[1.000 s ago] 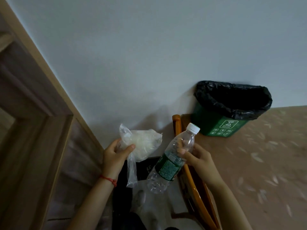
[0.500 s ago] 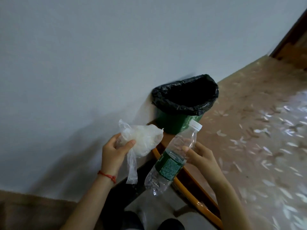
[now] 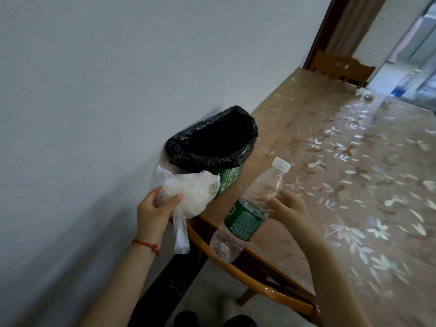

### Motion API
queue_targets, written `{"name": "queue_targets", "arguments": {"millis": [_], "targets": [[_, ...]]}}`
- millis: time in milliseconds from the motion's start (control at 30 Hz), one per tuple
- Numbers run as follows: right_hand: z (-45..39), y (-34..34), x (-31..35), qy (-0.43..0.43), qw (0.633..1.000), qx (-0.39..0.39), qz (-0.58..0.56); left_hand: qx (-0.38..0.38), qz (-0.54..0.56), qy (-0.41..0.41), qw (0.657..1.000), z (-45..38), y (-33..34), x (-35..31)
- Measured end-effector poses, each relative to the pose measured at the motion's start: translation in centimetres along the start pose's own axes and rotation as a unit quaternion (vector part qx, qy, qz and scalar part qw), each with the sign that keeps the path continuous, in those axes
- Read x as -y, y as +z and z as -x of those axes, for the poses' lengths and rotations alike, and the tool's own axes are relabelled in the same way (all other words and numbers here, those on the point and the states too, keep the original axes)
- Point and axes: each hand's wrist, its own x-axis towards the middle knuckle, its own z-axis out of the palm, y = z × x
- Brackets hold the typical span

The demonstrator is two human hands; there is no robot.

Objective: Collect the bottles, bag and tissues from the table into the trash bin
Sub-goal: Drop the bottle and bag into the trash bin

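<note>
The bag (image 3: 198, 194) is still gripped by the left hand (image 3: 157, 210) and the bottle (image 3: 250, 213) by the right hand (image 3: 289, 207); both have been brought nearer the bin (image 3: 212, 142) on the table (image 3: 354, 185).

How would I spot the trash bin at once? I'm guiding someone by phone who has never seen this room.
Find the long table with the flowered cover, running beside the pale wall. At its near end, against the wall, stands the trash bin. It is small and green, with a black liner folded over its rim, unlike the clear bottle and bag held before it.
</note>
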Motion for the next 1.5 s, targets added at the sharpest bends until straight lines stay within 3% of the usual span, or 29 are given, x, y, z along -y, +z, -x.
{"name": "queue_targets", "arguments": {"millis": [533,900,1167,1500], "targets": [[-12.3,-1.6,7.6,-0.074,0.996,-0.035,0.024,-0.035,0.031,0.001,0.999,-2.9,0.4,-1.1],[-18.5,1.3,7.5,-0.023,0.996,-0.077,-0.026,-0.047,0.024,-0.029,0.998,-2.9,1.3,-0.7],[-19.3,3.8,4.2,-0.039,0.986,-0.076,0.141,-0.051,0.032,-0.042,0.997,-2.9,1.5,-0.2],[-16.1,2.5,1.2,-0.076,0.930,-0.075,0.352,-0.058,0.010,0.009,0.998,-3.4,2.5,-1.5]]}}
